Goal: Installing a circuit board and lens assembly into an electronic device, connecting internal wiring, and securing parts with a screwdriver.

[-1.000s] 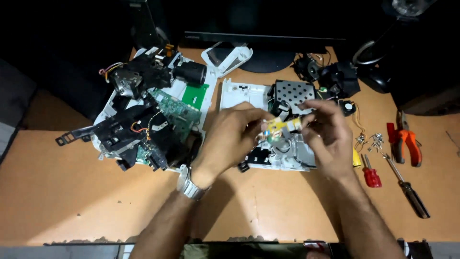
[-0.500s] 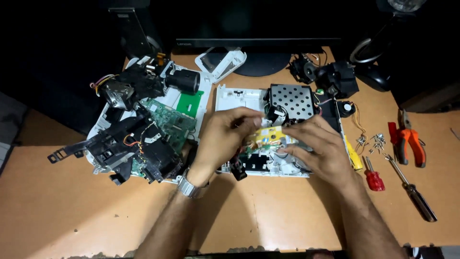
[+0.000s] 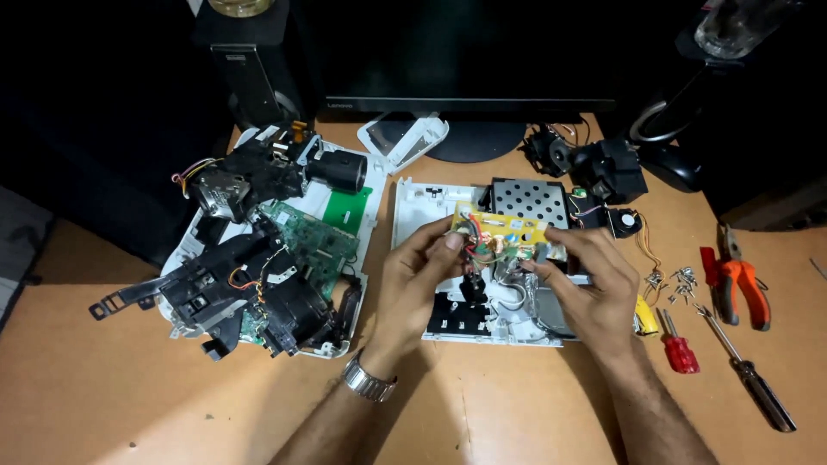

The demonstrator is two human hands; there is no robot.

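Note:
My left hand [image 3: 419, 277] and my right hand [image 3: 584, 284] hold a small yellow circuit board [image 3: 501, 235] between them, just above a white plastic device shell [image 3: 422, 202]. The left thumb and fingers pinch the board's left end, where red and black wires trail down. The right fingers grip its right end. A perforated metal shield [image 3: 527, 200] sits in the shell behind the board. A metal watch [image 3: 369, 382] is on my left wrist.
A heap of black parts and a green circuit board [image 3: 312, 239] lies at left on a white cover. Red-handled pliers [image 3: 739, 277], a small red screwdriver [image 3: 677, 346], a black screwdriver [image 3: 754, 382] and loose screws [image 3: 674, 281] lie at right. A monitor stand [image 3: 472, 138] is behind.
Both hands have lifted the yellow board higher and turned it flatter above the shell. The camera view has shifted, showing more of the desk.

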